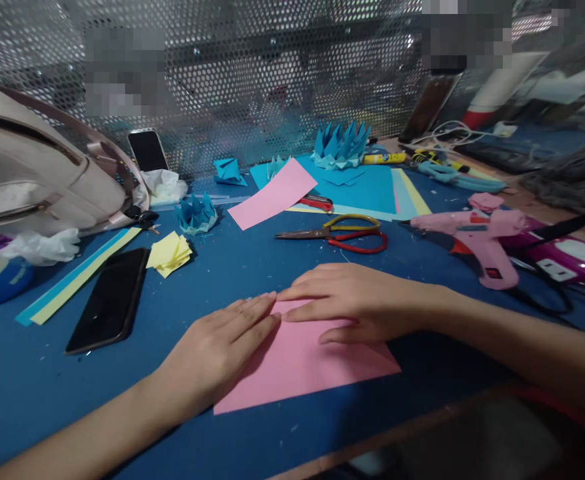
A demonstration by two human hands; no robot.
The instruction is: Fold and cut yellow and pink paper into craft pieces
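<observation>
1. Head view: a pink paper sheet [302, 367] lies flat on the blue table [242, 260], close to its near edge; it is matte, plain pink, with a straight near edge and a pointed right corner; its far part is hidden under the hands, so whether it is folded there I cannot tell.
2. The left hand [217, 347] lies palm down on the sheet's left part, fingers straight and held together, tips pointing right; the right hand [352, 300] lies flat on the sheet's far edge, fingers extended and close together, tips pointing left; the two sets of fingertips nearly meet; neither hand pinches anything.
3. Counted, pink paper: two pieces, the sheet under the hands and one pink strip [272, 195] farther back, well apart.
4. Scissors: one pair with yellow and red handles [342, 233] beyond the right hand; a second red-handled tool [317, 202] just beside the strip is partly hidden, so I cannot tell what it is.
5. One pink glue gun [477, 240] lies right of the scissors.
6. Phones: one black phone [109, 300] flat at left; another phone [147, 150] leans against the perforated screen.
7. Folded blue paper forms: three clearly show, a small crown [196, 215], a small folded piece [228, 171] and a large spiky one [341, 143].
8. One stack of yellow folded squares [169, 253] sits near the black phone; one beige bag [32, 180] stands far left.
</observation>
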